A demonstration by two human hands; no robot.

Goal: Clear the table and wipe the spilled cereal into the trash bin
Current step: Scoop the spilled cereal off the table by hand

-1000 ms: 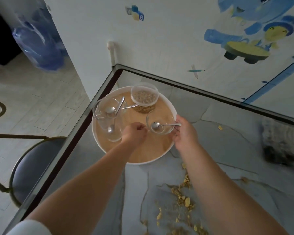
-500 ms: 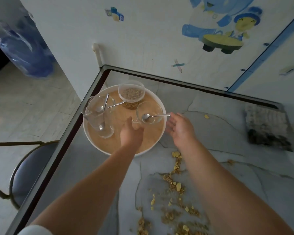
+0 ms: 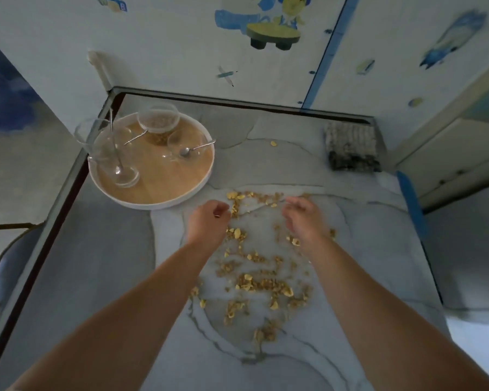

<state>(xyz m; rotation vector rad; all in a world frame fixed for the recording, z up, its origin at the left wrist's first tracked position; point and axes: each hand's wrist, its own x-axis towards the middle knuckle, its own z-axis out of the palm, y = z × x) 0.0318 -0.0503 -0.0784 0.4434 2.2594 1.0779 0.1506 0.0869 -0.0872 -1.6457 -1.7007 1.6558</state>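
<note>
Spilled cereal [image 3: 259,280] lies scattered over the middle of the marble table [image 3: 96,263]. A round white tray [image 3: 158,203] with a wooden floor sits at the far left corner. It carries a clear cup of cereal [image 3: 158,119], a small glass bowl with a spoon [image 3: 185,145] and a tall glass jug with a spoon [image 3: 108,148]. My left hand [image 3: 209,221] hovers just in front of the tray with loosely curled fingers and holds nothing. My right hand [image 3: 304,215] hovers over the cereal, fingers relaxed and empty.
A folded grey cloth [image 3: 350,146] lies at the table's far right, near the wall. One loose flake [image 3: 273,143] sits between the tray and the cloth. A dark round chair [image 3: 9,266] stands left of the table. No trash bin is in view.
Both hands have let go of the small glass bowl on the tray and drawn back toward me, over the spilled cereal. The view has swung right.
</note>
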